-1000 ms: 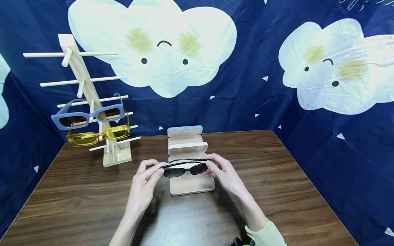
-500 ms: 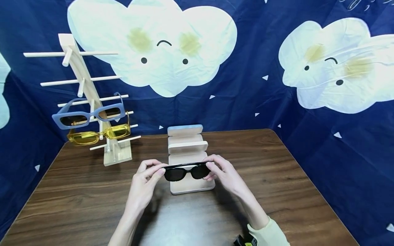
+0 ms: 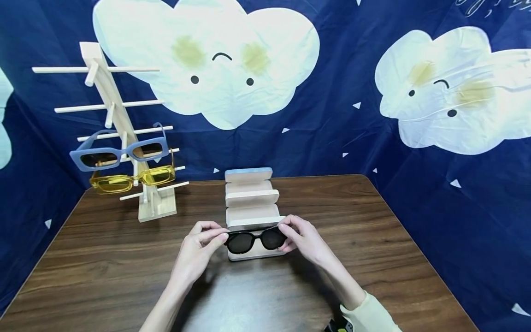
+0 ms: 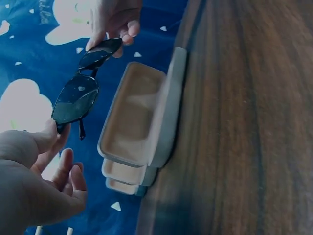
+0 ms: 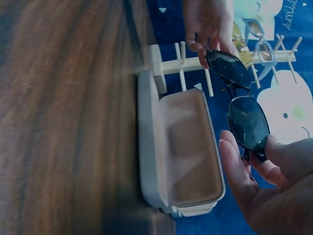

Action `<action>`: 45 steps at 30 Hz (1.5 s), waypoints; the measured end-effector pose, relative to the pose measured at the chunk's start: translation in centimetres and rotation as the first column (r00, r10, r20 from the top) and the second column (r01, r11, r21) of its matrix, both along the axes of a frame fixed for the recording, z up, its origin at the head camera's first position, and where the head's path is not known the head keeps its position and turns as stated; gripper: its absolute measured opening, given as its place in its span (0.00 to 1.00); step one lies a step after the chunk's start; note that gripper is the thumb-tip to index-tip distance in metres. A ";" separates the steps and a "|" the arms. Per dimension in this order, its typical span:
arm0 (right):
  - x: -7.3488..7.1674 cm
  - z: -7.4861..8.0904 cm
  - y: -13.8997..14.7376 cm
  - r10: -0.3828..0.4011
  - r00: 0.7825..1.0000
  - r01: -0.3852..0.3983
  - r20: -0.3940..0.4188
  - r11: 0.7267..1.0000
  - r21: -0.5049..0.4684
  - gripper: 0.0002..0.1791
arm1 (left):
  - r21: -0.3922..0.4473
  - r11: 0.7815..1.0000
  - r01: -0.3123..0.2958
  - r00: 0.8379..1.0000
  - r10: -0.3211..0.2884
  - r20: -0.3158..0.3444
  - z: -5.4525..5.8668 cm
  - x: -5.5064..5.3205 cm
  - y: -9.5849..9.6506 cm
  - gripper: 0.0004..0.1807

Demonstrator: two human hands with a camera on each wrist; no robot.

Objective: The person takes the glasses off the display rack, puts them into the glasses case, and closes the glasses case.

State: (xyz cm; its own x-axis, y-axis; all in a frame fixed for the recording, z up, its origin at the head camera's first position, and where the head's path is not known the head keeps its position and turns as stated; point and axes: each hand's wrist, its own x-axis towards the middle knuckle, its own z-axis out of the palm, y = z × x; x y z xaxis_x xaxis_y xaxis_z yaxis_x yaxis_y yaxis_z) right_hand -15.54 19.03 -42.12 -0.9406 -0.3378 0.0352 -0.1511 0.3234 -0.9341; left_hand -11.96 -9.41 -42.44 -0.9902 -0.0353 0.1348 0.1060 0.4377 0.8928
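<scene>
Black sunglasses point(image 3: 256, 240) with dark lenses are held level in the air by both hands, one at each end. My left hand point(image 3: 198, 251) pinches one end of the frame between thumb and fingers. The other end is gripped the same way by my right hand point(image 3: 304, 240). Below and behind the sunglasses, three open glasses cases point(image 3: 252, 212) stand in a row on the table. The nearest case point(image 5: 193, 147) shows a bare tan lining in the right wrist view. In the left wrist view, a thin temple end sticks out beneath the lenses point(image 4: 76, 99).
A wooden display stand point(image 3: 116, 106) with pegs rises at the back left of the brown table point(image 3: 103, 276). Blue-framed sunglasses point(image 3: 120, 156) and yellow glasses point(image 3: 132, 180) hang on it. A dark blue cloth with white clouds point(image 3: 207, 55) hangs behind.
The sunglasses have tilted so their lenses face the head camera more fully. Both hands have brought them slightly down and nearer to me, still holding both ends.
</scene>
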 end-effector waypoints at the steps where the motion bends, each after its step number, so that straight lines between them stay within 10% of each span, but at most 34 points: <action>1: 0.0 -0.1 0.0 -0.012 1.000 0.012 -0.008 1.000 0.014 0.12 | 0.002 1.000 0.001 1.000 -0.001 0.008 -0.1 -0.1 0.0 0.11; 15: -0.2 -1.5 0.2 -0.218 0.965 0.250 -0.148 0.935 0.250 0.03 | -0.005 1.000 -0.029 0.996 0.029 0.079 -2.0 -1.2 0.4 0.09; 45: -3.1 -4.1 0.6 -0.298 0.948 0.319 -0.113 0.892 0.319 0.12 | -0.198 0.977 -0.077 0.991 0.097 0.096 -3.2 -3.1 1.1 0.11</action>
